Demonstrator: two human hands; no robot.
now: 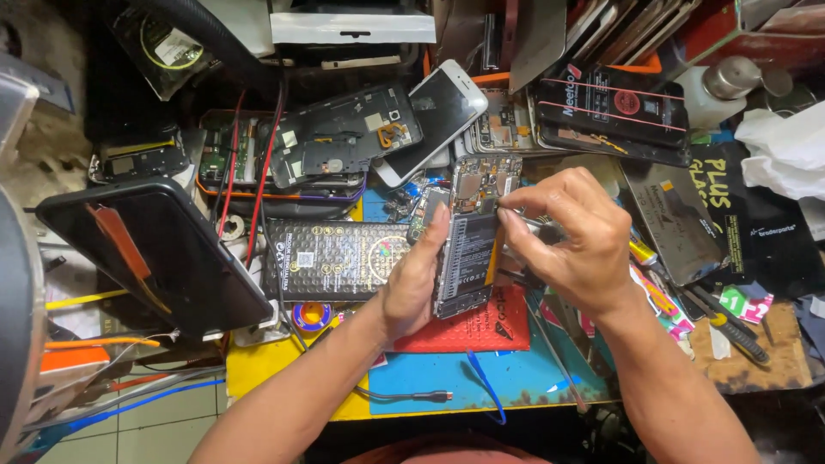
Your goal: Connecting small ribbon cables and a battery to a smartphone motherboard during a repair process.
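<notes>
In the head view, the left hand (412, 288) clasps the opened phone (468, 236) by its long edges above the blue desk (533, 378), while the right hand (571, 232) pinches a small tool at its top; it seems light, stiff, fragile, best held by the frame.

The opened phone (468, 249) shows a matt black battery face and a bare circuit board with dull metal shields. The white phone (434, 120) has a glossy glass front that catches the light. The black slab (159, 249) at the mat's left edge looks like smooth, shiny plastic or glass. The power bank (331, 259) sits in clear, bubbled plastic wrap. The red pouch (477, 325) is glossy film. The blue mat (516, 374) is matt and worn, rough at its near edge. The white cloth (786, 150) looks soft and crumpled. The bottle cap (730, 77) is brushed metal.
</notes>
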